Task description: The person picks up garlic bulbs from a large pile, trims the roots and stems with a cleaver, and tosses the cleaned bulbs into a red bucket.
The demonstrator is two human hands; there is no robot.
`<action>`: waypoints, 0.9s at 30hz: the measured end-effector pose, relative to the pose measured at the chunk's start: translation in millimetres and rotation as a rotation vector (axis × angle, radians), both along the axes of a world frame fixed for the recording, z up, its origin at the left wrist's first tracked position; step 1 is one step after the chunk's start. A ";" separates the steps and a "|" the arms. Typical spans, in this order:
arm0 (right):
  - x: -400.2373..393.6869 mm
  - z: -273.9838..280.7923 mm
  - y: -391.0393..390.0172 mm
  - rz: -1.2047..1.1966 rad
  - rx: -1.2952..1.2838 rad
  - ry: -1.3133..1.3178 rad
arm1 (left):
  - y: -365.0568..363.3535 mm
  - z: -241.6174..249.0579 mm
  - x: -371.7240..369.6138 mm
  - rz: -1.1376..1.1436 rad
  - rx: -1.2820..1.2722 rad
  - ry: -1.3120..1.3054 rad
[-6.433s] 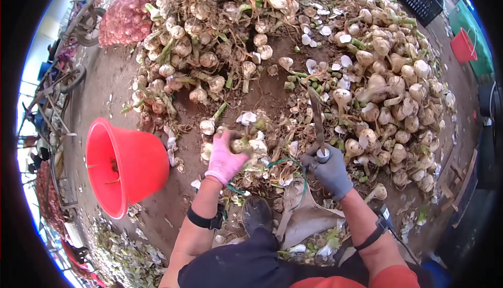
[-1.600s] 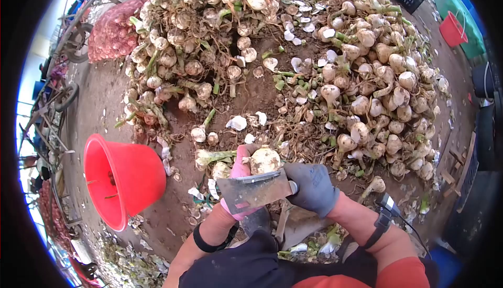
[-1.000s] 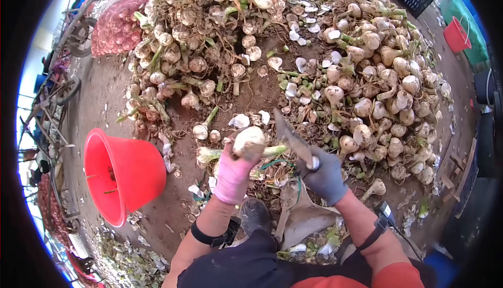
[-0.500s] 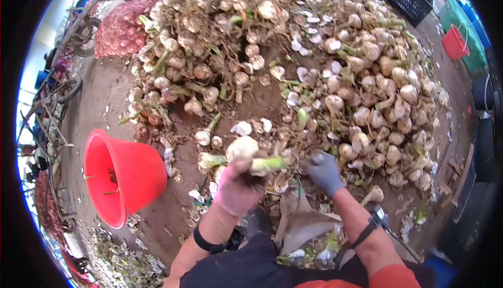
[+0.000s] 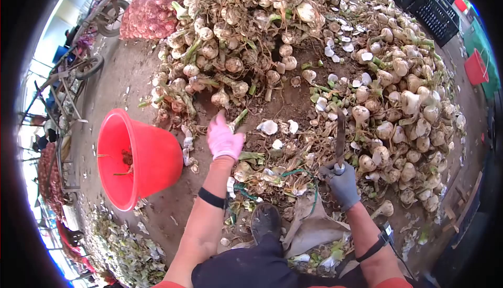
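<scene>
My left hand, in a pink glove, reaches over the ground with fingers stretched out. It is at a garlic bulb whose green stem sticks out beside the fingers; the bulb itself is mostly hidden. My right hand, in a grey glove, is closed around the handle of a knife. The dark, rusty-looking blade points away from me. Between my hands lies a litter of roots, stems and peelings. A garlic pile spreads to the right of the knife.
A red bucket lies tipped at the left, with scraps inside. A heap of untrimmed garlic stands ahead. Behind it sits a red net sack. Black crates and another red bucket are at far right.
The stemmed garlic bulb is gone from my left hand, which has moved forward and left to the ground. The knife in my right hand now points forward. The view has shifted.
</scene>
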State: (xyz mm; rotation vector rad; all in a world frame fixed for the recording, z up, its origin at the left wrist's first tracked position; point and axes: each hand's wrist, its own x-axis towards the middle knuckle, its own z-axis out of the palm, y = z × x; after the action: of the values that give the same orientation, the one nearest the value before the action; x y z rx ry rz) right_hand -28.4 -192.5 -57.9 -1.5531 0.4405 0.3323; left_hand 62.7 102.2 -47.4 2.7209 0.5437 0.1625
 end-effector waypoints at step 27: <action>-4.8 6.1 -14.0 0.136 -0.299 -0.221 | -84.0 89.6 -68.2 -0.199 -1.201 0.261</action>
State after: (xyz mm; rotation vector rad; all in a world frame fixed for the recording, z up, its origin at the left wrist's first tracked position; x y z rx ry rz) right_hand -33.2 -206.5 -51.8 -1.8935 0.2179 0.2007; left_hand -5.4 18.1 42.2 1.5911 0.2721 -0.4416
